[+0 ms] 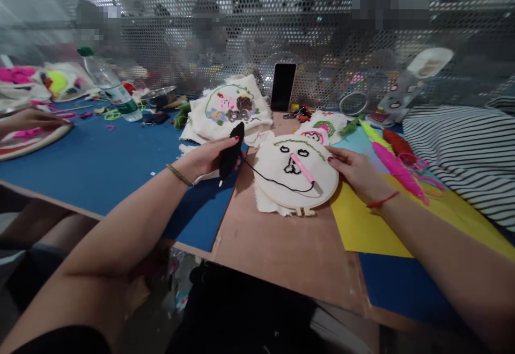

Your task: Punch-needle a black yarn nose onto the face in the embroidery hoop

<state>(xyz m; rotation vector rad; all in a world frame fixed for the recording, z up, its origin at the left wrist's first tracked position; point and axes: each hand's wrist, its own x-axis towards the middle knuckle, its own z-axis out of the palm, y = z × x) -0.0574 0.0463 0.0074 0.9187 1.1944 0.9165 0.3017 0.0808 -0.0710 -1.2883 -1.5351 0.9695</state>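
Note:
My left hand [211, 156] grips a skein of black yarn [232, 150] just left of a wooden embroidery hoop [296, 176]. A black strand runs from the skein across the hoop's white cloth, which bears a face outlined in black and green. A pink punch needle [302, 168] lies on that cloth. My right hand [356, 171] rests on the hoop's right rim, fingers touching the cloth; I cannot tell whether it touches the needle.
A stack of stitched cloths [230, 108], an upright phone [283, 86] and a water bottle [108, 83] stand behind. Pink and red yarn skeins [396, 167] lie right, by striped fabric [466, 150]. Another person's hand [30, 120] works a hoop at far left.

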